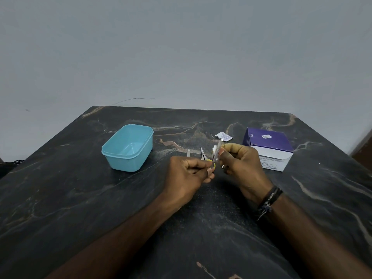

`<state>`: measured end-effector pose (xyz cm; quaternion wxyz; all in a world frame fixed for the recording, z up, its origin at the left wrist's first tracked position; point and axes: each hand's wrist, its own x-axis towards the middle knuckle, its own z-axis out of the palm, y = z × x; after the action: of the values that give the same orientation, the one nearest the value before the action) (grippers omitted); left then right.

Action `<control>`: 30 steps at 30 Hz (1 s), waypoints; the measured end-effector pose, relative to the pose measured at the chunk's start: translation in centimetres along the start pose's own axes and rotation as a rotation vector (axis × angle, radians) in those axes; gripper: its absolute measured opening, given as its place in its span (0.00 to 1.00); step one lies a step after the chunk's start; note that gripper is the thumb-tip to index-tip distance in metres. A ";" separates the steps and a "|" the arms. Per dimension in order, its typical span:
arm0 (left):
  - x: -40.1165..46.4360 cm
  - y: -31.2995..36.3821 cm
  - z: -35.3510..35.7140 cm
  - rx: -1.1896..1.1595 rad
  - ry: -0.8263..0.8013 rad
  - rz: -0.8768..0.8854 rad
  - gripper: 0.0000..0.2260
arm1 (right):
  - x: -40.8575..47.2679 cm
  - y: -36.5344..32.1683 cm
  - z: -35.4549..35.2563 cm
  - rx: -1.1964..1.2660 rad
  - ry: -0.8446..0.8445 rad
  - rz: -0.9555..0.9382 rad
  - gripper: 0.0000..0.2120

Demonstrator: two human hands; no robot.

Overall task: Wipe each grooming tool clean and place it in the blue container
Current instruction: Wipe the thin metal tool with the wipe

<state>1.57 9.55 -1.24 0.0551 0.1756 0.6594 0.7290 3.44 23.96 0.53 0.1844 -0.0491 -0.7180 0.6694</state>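
My left hand (189,172) pinches the lower end of a thin metal nail file (217,153), which stands tilted above the table. My right hand (239,160) pinches a small white wipe (214,148) against the file's upper part. Behind my hands lie small scissors with yellow handles (203,156) and another small metal tool (188,153), both partly hidden by my left hand. The blue container (128,148) stands open and empty at the left.
A purple and white box of alcohol wipes (268,148) sits at the right, its flap open. A torn white wipe sachet (223,135) lies behind my hands. The dark marble table (80,198) ends at a grey wall.
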 end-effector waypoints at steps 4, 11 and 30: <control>-0.1 -0.3 0.1 0.041 -0.012 0.010 0.05 | 0.3 -0.1 -0.3 0.008 0.048 -0.047 0.08; 0.0 -0.2 -0.2 0.027 0.017 0.011 0.06 | -0.3 0.0 0.1 -0.028 -0.094 0.015 0.09; -0.1 -0.5 -0.1 0.053 -0.003 0.038 0.05 | 0.0 0.1 -0.3 -0.018 -0.063 0.000 0.10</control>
<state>1.53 9.51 -1.75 0.0374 0.1904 0.6751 0.7118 3.52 24.21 0.47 0.1612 -0.0294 -0.7294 0.6642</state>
